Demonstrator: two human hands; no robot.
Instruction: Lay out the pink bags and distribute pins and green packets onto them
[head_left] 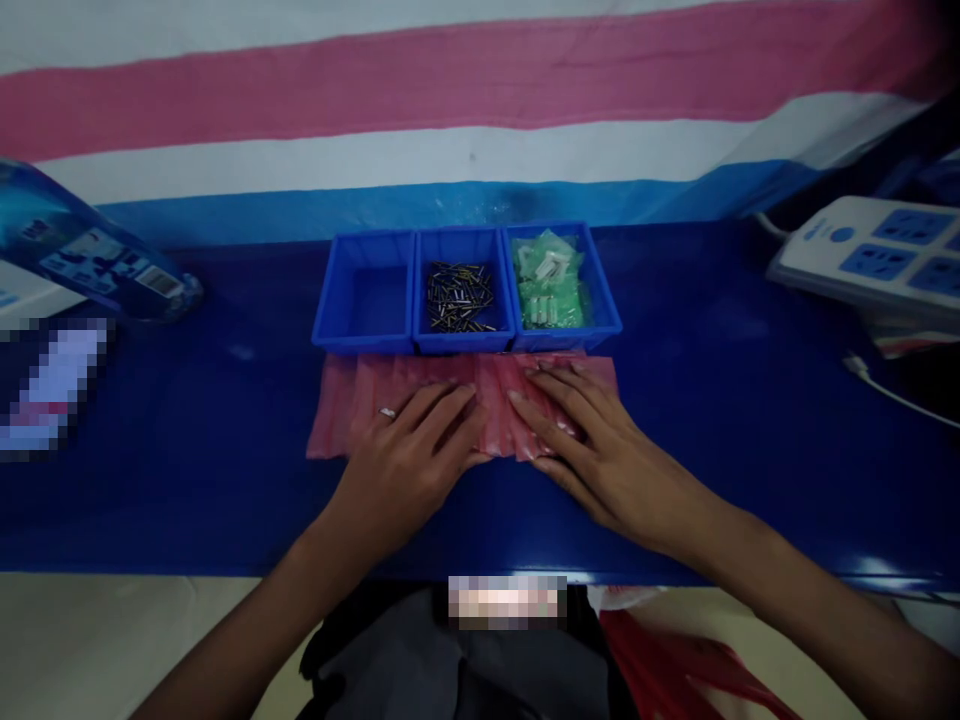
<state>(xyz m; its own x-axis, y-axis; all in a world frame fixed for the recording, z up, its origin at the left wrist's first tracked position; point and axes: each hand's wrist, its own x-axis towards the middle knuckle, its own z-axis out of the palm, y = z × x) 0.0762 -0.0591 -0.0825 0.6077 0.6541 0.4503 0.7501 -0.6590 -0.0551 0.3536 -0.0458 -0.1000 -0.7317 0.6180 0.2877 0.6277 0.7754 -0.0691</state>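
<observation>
Currently resting flat, fingers spread, holding nothing: left hand (405,470) and right hand (607,465) atop the pink pleated plastic sheet (337,420), long axis running crosswise at lower centre of frame.

No text can be read at this resolution. Markings are present at the following locations:

- Bottle (90,245), left of the worktop: the label carries a barcode (159,282) (bars visible, digits too small to read), plus small print and blue graphics, also illegible.
- Power strip (862,250), right: a round blue mark (842,234) and short blue lettering (814,232) stand at its end; the characters cannot be resolved.
- Green packets (549,283), right-hand bin (562,340): a white patch shows on them (any print is too small to tell).

Two pixelated patches (52,385) (506,600) hide whatever they cover.
</observation>
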